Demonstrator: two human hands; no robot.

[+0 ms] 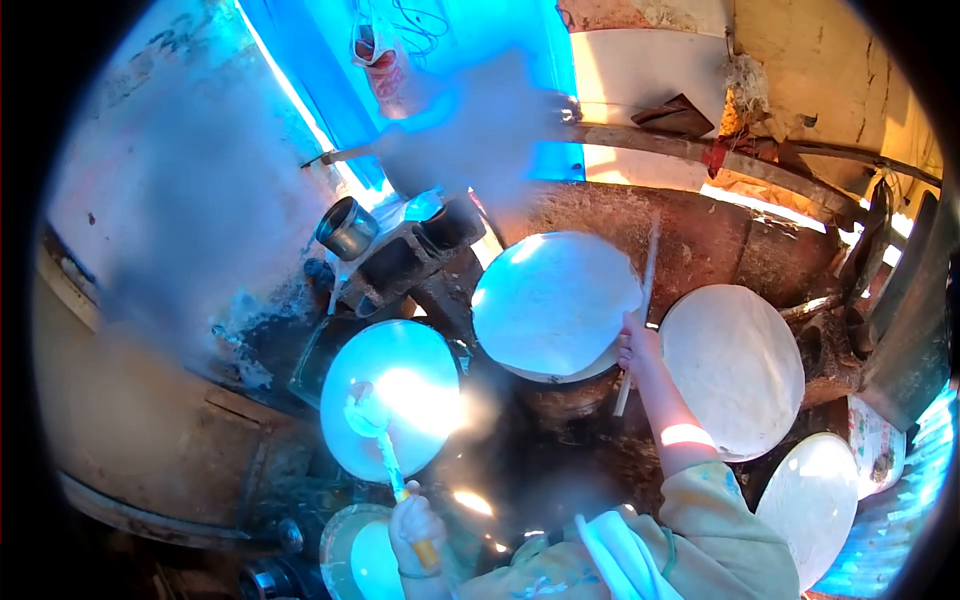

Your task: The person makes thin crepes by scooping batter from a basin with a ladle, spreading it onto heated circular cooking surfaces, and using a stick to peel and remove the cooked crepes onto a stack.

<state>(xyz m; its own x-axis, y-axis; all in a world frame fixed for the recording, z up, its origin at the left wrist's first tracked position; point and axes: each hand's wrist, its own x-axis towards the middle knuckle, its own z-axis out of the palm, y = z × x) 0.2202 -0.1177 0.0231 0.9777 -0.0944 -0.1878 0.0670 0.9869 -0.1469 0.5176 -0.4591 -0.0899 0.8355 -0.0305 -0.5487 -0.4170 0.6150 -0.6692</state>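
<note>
My left hand (pixel 415 530) is wrapped round the yellow handle of a long tool (pixel 388 455). The tool's pale, coated head lies over a round, brightly lit surface (pixel 345 430) at the left of centre. My right hand (pixel 636 345) grips a thin, pale stick (pixel 650 275) beside the right edge of a large round white disc (pixel 555 300). A second white disc (pixel 735 370) sits just right of my right forearm. Glare hides part of the left round surface.
Below the left round surface is a pale-rimmed bowl (pixel 340 550). Another white disc (pixel 815 505) leans at lower right, beside a white bucket (pixel 876 450). A metal cup (pixel 347 228) stands behind on a dark block. A bag (pixel 390 80) hangs on the blue wall. Blurred haze covers parts.
</note>
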